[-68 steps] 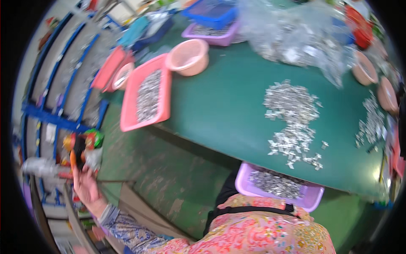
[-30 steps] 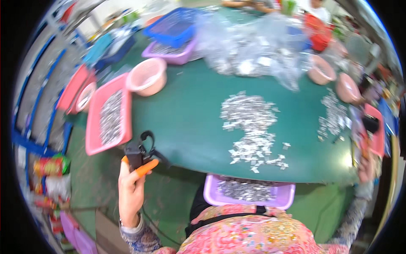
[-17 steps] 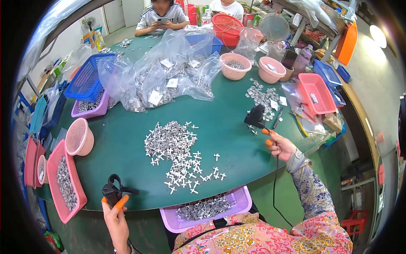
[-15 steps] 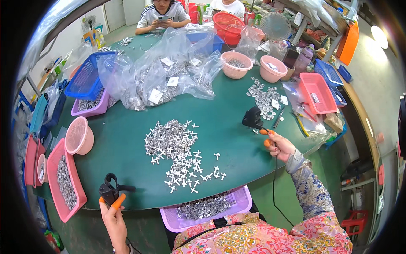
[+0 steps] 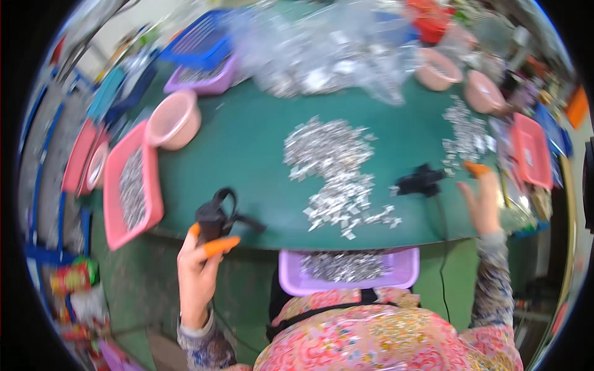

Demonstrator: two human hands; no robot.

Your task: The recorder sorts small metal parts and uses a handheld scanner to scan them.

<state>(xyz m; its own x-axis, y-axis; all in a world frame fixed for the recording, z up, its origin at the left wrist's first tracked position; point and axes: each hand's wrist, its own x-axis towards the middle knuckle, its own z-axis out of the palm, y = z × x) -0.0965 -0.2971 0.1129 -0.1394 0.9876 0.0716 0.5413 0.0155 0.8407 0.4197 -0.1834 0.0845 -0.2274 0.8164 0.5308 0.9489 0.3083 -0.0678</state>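
Observation:
My left hand (image 5: pixel 198 272), with orange finger covers, grips a small black device (image 5: pixel 213 221) with a looped strap above the table's front left edge. My right hand (image 5: pixel 486 204), also with orange covers, is over the right part of the table, fingers apart and holding nothing. Just left of it lies a second black device (image 5: pixel 421 180) with a cable hanging over the edge. Between the hands spreads a pile of small silvery cross-shaped pieces (image 5: pixel 328 151). The picture is blurred by motion.
A purple basket (image 5: pixel 286 278) of metal pieces sits below the front edge, by my lap. A pink tray (image 5: pixel 154 185) and pink bowl (image 5: pixel 174 120) stand left. Clear bags (image 5: pixel 322 55) of pieces lie at the back. Small silvery pieces (image 5: pixel 467 133) and a pink tray (image 5: pixel 531 151) are right.
My right hand has let go of its black device, which now lies on the table beside the pile. My left hand still holds the other device. The view has shifted left and downward.

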